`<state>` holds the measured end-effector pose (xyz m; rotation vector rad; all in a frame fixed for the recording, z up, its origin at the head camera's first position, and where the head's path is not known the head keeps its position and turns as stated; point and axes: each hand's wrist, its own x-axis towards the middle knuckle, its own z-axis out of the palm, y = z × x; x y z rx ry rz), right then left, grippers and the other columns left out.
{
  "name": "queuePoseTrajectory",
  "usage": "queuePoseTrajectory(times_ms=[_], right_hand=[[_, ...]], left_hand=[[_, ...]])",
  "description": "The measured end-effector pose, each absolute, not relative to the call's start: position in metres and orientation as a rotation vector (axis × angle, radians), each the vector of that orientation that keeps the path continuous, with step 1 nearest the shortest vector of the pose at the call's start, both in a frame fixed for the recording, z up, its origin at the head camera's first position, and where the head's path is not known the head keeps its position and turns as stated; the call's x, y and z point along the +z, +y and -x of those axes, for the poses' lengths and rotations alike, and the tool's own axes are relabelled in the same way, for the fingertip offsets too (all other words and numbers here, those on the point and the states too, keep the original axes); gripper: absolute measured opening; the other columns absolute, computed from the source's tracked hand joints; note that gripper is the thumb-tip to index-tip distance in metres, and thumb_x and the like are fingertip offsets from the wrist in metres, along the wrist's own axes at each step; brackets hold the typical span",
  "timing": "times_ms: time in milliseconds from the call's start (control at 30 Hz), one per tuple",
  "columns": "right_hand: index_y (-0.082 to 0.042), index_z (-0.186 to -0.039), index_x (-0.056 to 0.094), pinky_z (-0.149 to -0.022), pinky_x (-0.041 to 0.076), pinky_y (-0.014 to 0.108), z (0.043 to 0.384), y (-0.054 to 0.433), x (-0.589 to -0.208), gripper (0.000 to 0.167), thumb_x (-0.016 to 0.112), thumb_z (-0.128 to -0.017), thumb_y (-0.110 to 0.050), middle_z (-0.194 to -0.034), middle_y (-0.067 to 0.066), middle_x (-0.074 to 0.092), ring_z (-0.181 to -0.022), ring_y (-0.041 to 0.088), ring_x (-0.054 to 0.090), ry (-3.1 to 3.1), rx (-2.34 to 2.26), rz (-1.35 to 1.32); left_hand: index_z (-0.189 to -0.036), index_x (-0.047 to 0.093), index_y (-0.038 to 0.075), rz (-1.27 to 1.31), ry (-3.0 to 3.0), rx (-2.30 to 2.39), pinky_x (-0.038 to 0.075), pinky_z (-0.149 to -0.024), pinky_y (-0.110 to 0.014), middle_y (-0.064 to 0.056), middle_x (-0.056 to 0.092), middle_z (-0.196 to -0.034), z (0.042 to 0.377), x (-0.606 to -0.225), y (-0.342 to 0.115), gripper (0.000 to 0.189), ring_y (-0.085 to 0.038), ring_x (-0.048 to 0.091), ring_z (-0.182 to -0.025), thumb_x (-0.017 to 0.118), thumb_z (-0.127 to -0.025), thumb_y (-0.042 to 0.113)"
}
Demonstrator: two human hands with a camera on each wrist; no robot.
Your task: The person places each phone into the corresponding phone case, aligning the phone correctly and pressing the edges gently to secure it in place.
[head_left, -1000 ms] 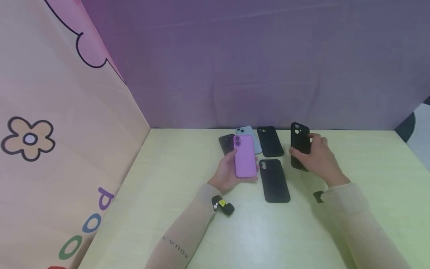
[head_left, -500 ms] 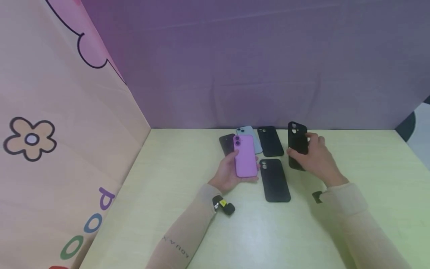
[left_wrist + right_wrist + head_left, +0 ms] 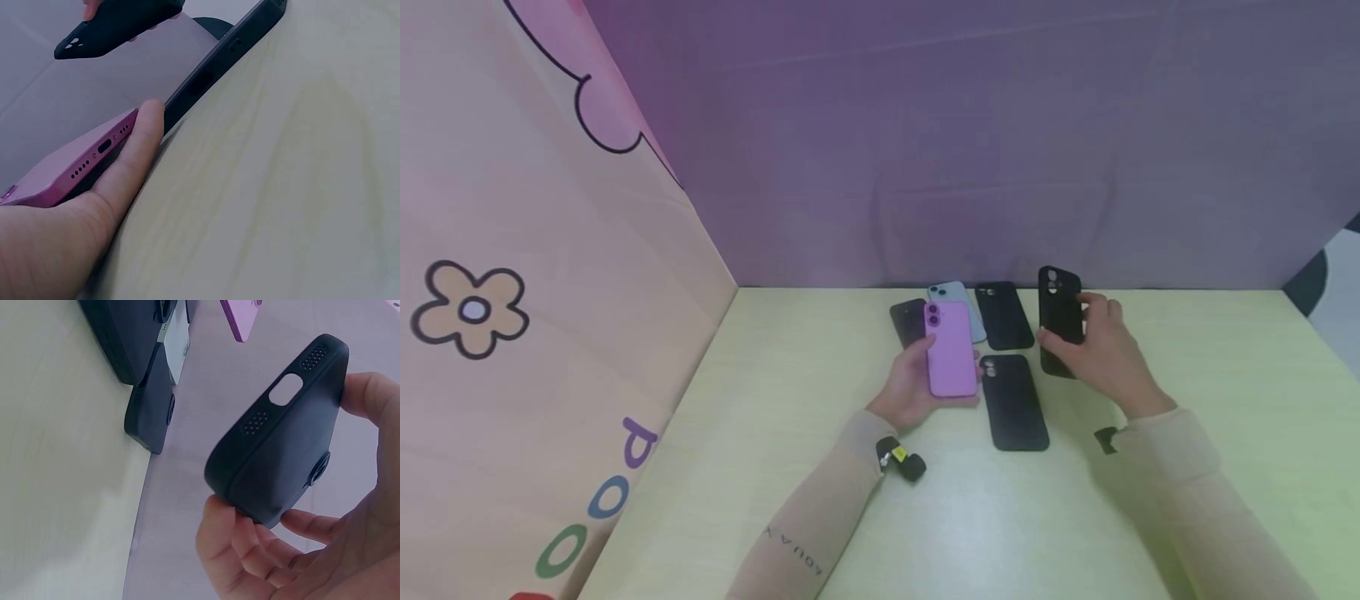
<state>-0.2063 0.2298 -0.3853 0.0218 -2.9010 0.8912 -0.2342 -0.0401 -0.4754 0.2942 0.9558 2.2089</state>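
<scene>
In the head view my left hand (image 3: 904, 392) holds a pink phone (image 3: 952, 354) with its camera back facing up. The thumb lies along its left edge and fingertips show at the right edge. The left wrist view shows the charging-port end of that phone, low over the table. My right hand (image 3: 1108, 354) grips a black phone case (image 3: 1057, 312) by its two long sides, raised off the table and tilted up. Its port cutout and dotted speaker holes face the right wrist camera, and a small ring (image 3: 319, 467) sits on its back.
Between my hands lie two more black cases, a near one (image 3: 1015, 408) and a far one (image 3: 1004, 317). A light blue phone (image 3: 964, 295) and a dark phone (image 3: 906, 322) lie partly behind the pink phone. A purple cloth (image 3: 1000, 150) stands at the table's back edge.
My right hand has shifted slightly left with the black phone case, bringing it nearer the other cases. The left hand and pink phone have hardly moved.
</scene>
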Motion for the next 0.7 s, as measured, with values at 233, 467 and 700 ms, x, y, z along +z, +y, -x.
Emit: queuePoseTrajectory(times_ms=[233,467,700], right_hand=[[0.004,-0.143,0.021,-0.075,0.047,0.057,0.2041,0.2258,-0.3829,0.093,0.055,-0.085,-0.061,-0.125,0.031,0.036,-0.098,0.043,0.051,-2.895,0.911,-0.032],[0.003,-0.143,0.021,-0.076,0.046,0.058,0.2037,0.2236,-0.3814,0.093,0.056,-0.085,-0.060,-0.126,0.031,0.036,-0.099,0.044,0.050,-2.880,0.907,-0.040],[0.003,-0.143,0.021,-0.072,0.047,0.053,0.2032,0.2233,-0.3818,0.092,0.057,-0.085,-0.059,-0.127,0.031,0.036,-0.094,0.041,0.051,-2.871,0.925,-0.052]], left_hand=[[-0.144,0.036,0.027,-0.268,0.948,2.243,0.039,-0.100,-0.060,-0.020,0.041,-0.144,0.2346,-0.4760,-0.0383,0.052,-0.040,0.041,-0.131,0.036,-0.096,0.049],[-0.145,0.035,0.025,-0.286,0.961,2.235,0.040,-0.101,-0.058,-0.021,0.038,-0.146,0.2334,-0.4740,-0.0376,0.053,-0.042,0.040,-0.132,0.034,-0.097,0.048],[-0.144,0.036,0.028,-0.289,0.958,2.206,0.041,-0.095,-0.063,-0.023,0.031,-0.149,0.2322,-0.4735,-0.0377,0.051,-0.041,0.040,-0.131,0.033,-0.097,0.049]])
